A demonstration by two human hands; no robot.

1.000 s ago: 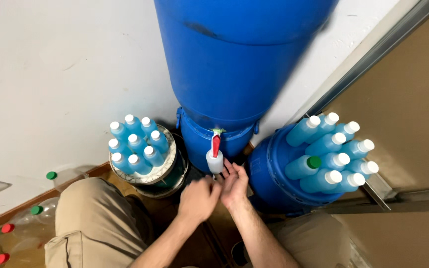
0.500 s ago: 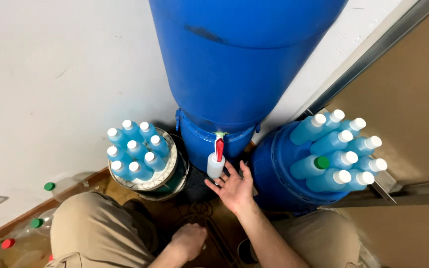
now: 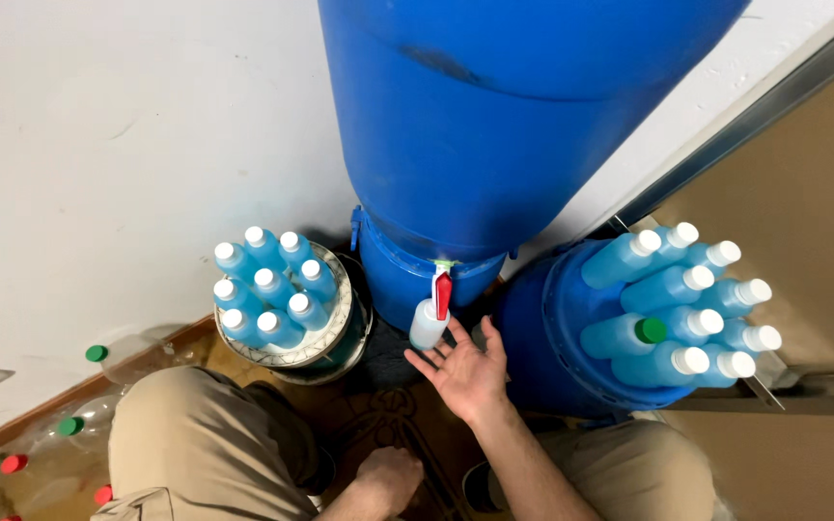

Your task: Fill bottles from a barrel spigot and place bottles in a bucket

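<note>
Right hand (image 3: 470,371) open beneath half-hidden tap (image 3: 441,294).

I read the view as evenly lit and fairly bright; light seems to fall from above, soft, no hard glare; the white wall (image 3: 127,125) shows pale and slightly grey; the blue barrel (image 3: 494,116) carries a dull sheen only; deep shadow pools at its foot, around my left hand (image 3: 390,478); focus is crisp throughout; straight lines lean outward near the edges.
</note>
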